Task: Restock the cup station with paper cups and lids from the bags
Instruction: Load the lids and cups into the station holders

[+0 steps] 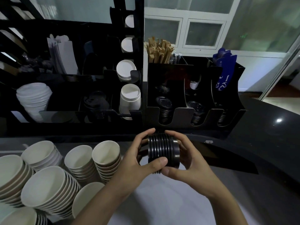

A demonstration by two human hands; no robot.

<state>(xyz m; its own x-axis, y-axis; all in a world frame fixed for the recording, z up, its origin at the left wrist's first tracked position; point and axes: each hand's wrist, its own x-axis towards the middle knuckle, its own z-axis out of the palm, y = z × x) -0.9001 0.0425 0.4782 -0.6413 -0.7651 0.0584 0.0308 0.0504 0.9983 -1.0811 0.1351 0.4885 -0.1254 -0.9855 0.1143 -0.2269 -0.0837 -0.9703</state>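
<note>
A stack of black lids [163,151] lies sideways between both hands, just in front of the black lid organizer [183,111]. My left hand [138,159] grips its left end, thumb across the front and fingers over the top. My right hand [188,159] holds the right end the same way. The organizer's slots hold short stacks of black lids [164,109]. Several stacks of paper cups [48,185] stand at the lower left.
A black cup dispenser rack [138,62] with white cups [129,98] in its round openings stands at centre left. White lids [33,98], paper sleeves [63,54], wooden stirrers [159,51] and a blue packet [224,70] fill other compartments. A dark counter [267,143] runs right.
</note>
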